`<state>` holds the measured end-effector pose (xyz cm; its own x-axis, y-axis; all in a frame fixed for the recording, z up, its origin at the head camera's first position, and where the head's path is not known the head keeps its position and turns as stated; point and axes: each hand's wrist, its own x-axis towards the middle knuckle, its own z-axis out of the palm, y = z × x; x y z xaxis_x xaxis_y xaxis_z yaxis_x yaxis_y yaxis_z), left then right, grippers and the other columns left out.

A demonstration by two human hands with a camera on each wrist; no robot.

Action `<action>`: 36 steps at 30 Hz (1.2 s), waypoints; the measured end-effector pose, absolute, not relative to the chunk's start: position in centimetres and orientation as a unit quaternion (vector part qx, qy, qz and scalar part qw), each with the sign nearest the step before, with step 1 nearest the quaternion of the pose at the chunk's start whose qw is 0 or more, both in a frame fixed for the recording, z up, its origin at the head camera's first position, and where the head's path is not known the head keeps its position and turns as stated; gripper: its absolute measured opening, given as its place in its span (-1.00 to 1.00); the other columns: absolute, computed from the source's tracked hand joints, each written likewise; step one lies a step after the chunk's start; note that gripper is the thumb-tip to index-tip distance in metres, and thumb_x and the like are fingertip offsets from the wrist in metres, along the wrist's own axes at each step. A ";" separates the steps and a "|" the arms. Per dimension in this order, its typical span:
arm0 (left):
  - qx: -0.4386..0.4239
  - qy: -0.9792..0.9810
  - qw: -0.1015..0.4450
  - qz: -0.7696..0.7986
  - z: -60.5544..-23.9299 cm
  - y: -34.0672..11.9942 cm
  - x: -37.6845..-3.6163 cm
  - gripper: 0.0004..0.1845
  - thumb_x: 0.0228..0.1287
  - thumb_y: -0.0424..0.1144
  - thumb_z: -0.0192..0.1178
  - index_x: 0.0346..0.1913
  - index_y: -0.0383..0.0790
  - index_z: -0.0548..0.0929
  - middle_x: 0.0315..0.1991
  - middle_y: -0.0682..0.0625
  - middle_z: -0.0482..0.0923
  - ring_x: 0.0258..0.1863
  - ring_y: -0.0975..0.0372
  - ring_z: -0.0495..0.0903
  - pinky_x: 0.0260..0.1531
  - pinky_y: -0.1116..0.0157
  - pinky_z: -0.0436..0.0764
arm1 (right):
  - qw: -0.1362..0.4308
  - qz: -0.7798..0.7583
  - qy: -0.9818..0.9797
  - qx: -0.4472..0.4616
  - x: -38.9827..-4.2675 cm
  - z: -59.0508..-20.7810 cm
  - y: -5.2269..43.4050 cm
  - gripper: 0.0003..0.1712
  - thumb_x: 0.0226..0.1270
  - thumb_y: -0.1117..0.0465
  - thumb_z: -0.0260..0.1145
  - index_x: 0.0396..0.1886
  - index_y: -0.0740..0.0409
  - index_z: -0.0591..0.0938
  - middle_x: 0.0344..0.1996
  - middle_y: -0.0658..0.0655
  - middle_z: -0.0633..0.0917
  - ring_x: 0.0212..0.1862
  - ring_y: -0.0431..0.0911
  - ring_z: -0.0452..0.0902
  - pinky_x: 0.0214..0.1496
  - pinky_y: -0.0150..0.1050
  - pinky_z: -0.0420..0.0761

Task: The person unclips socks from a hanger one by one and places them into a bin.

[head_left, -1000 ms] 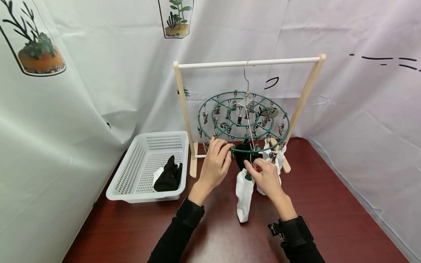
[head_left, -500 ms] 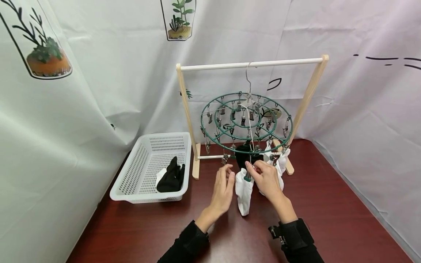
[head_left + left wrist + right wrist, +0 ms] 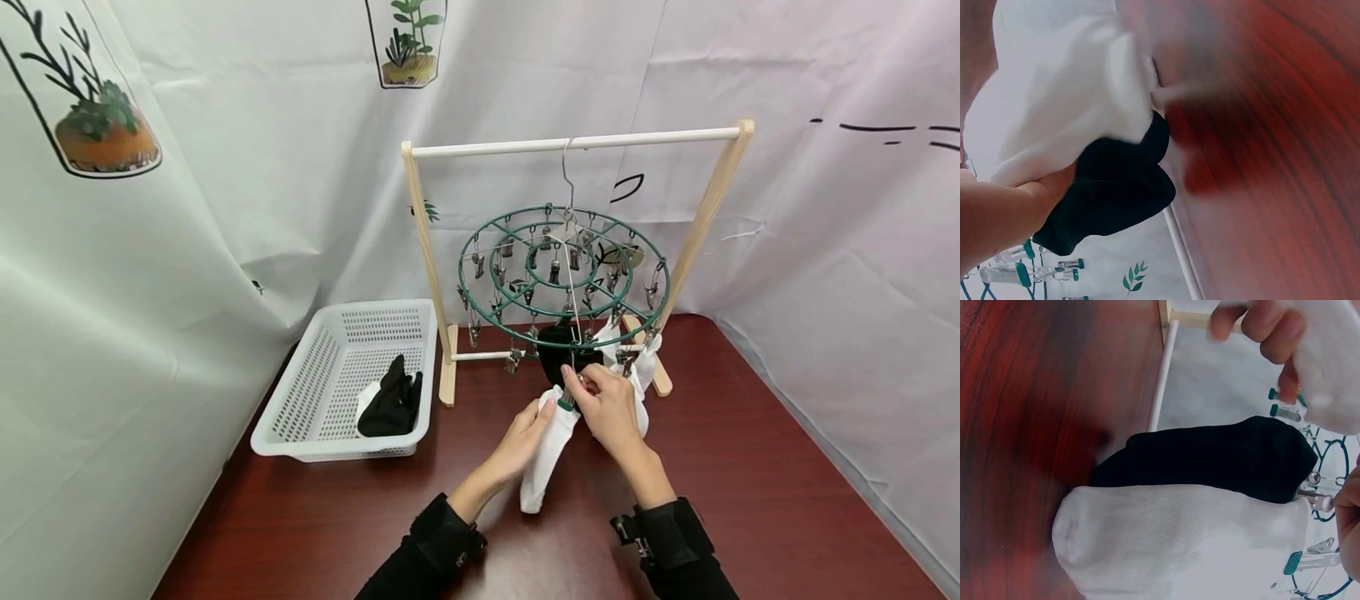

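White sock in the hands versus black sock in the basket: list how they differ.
The white sock hangs from a clip on the round green hanger, its toe down by the table; the black sock lies crumpled in the white basket. The white sock is held by the left hand while the right hand pinches its clip; the black sock is untouched. Both are socks.

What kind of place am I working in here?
Probably a staged tabletop laundry setup, not a real home: printed white backdrop sheets wall in a dark red table, with a small wooden rack, round clip hanger and white basket.

Motion-blurred table [image 3: 1285,125], left wrist view.
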<state>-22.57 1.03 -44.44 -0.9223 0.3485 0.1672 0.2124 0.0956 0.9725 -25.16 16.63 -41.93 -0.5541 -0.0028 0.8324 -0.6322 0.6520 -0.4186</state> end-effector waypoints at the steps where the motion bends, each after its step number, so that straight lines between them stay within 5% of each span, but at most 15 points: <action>1: 0.188 0.736 0.051 0.649 -44.1 0.9 -22.4 -0.62 0.48 -0.10 -0.17 0.05 -0.31 0.48 -0.24 0.02 0.52 -0.28 0.32 0.45 -0.25 0.35 0.46 | 0.429 0.368 -0.801 0.196 -25.2 -42.0 16.6 -0.49 0.18 0.20 0.33 -0.80 0.01 0.24 -0.76 -0.12 0.18 -0.69 -0.28 0.01 -0.64 -0.40 0.06; 9: 0.194 0.742 0.009 0.641 -42.4 0.6 -21.2 -0.68 0.46 -0.20 -0.12 0.04 -0.35 0.51 -0.35 0.04 0.51 -0.39 0.36 0.44 -0.35 0.41 0.46 | 0.429 0.372 -0.799 0.199 -25.4 -42.1 16.4 -0.49 0.16 0.22 0.33 -0.80 0.00 0.23 -0.76 -0.12 0.19 -0.70 -0.26 0.02 -0.63 -0.40 0.06; 16: 0.195 0.741 0.004 0.642 -42.4 0.4 -21.1 -0.64 0.47 -0.21 -0.13 0.13 -0.37 0.46 -0.24 -0.01 0.55 -0.31 0.35 0.45 -0.26 0.40 0.45 | 0.438 0.379 -0.787 0.212 -25.5 -42.0 16.0 -0.52 0.14 0.26 0.33 -0.81 0.02 0.27 -0.76 -0.11 0.22 -0.71 -0.23 0.06 -0.64 -0.40 0.06; 36: 0.134 0.739 -0.034 0.659 -40.7 -4.7 -22.1 -0.61 0.47 -0.20 -0.13 0.21 -0.36 0.40 -0.41 -0.01 0.45 -0.51 0.31 0.40 -0.55 0.40 0.44 | 0.450 0.382 -0.782 0.202 -25.2 -42.2 17.5 -0.46 0.11 0.31 0.36 -0.82 0.03 0.20 -0.77 -0.11 0.13 -0.70 -0.26 -0.01 -0.62 -0.42 -0.01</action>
